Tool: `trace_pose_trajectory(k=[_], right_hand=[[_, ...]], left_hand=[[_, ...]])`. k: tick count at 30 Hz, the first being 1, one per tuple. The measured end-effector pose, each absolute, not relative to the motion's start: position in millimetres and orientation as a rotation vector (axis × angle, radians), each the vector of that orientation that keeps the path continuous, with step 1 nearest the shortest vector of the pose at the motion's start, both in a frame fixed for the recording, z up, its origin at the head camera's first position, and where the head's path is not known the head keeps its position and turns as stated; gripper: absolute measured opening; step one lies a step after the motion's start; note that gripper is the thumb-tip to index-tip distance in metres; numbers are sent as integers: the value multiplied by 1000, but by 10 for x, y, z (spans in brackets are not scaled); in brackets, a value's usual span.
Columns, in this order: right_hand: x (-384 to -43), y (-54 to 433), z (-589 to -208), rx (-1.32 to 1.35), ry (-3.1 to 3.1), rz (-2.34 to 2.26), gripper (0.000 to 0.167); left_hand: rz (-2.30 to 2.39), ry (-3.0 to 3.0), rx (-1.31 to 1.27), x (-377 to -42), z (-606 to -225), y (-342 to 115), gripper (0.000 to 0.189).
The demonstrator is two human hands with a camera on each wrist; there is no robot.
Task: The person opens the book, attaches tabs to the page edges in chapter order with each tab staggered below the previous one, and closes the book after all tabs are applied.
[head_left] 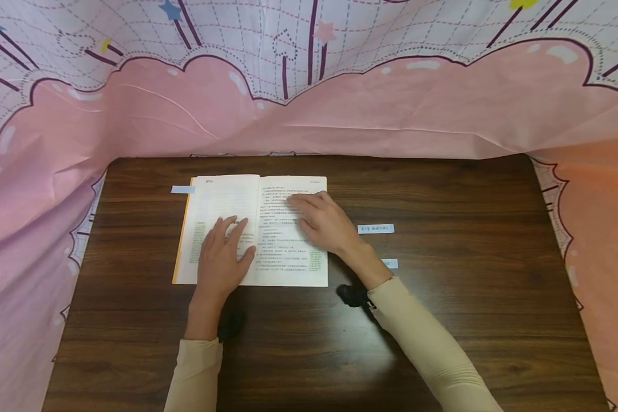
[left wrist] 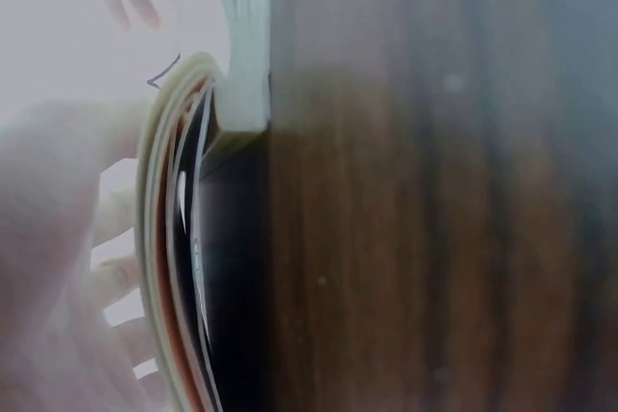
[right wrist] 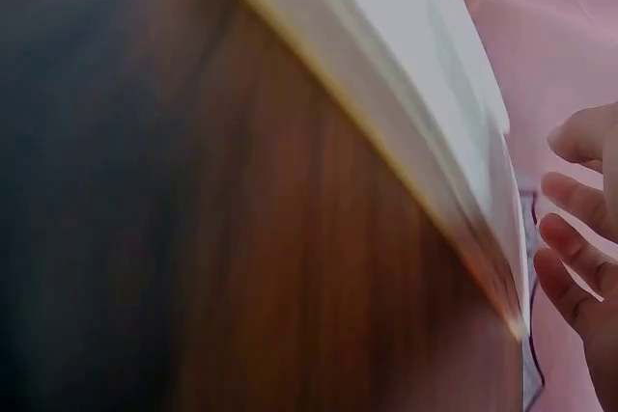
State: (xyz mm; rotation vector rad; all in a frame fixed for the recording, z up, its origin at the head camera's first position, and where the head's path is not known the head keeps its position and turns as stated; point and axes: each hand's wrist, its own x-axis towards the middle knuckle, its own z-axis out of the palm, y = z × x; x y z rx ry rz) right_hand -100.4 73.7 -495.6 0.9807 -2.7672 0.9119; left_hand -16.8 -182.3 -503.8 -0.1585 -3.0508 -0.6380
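Observation:
An open book (head_left: 283, 277) with printed pages lies left of the middle of the table. My left hand (head_left: 224, 260) rests on the left page with its fingers spread. In the left wrist view, the left hand (left wrist: 58, 258) lies across the page beside the curved lower edge of the book (left wrist: 183, 238). Over the right page is my right hand (head_left: 327, 223), its fingers loosely extended. The right wrist view shows that right hand (right wrist: 584, 219) apart from the book's outer edge (right wrist: 415, 132), with nothing held.
A pale blue paper strip (head_left: 182, 189) sticks out past the book's left edge. On the table (head_left: 468, 274) to the right lie a strip with handwriting (head_left: 375, 229) and another strip (head_left: 391, 264), partly hidden by the right forearm. Patterned pink cloth (head_left: 371, 114) hangs around the table.

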Motion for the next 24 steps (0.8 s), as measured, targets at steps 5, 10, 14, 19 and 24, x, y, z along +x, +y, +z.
trace_pose_trajectory(k=[5, 10, 14, 19, 24], right_hand=[[-944, 980, -4948, 922, -2775, 920, 45], [-887, 1110, -4953, 874, -2824, 928, 45], [-861, 1166, -4956, 853, -2828, 955, 45], [-835, 1242, -4960, 830, -2812, 972, 45], [-818, 1318, -4978, 789, -2801, 992, 44]], left_hand=[[-649, -3024, -159, -184, -5009, -1813, 60], [-627, -2982, -150, -198, -5012, -1795, 54], [-626, -2907, -146, -214, -5017, -1781, 46], [-648, -2841, -149, -228, -5010, -1777, 38], [-711, -2805, -167, -250, -4977, -1769, 33]])
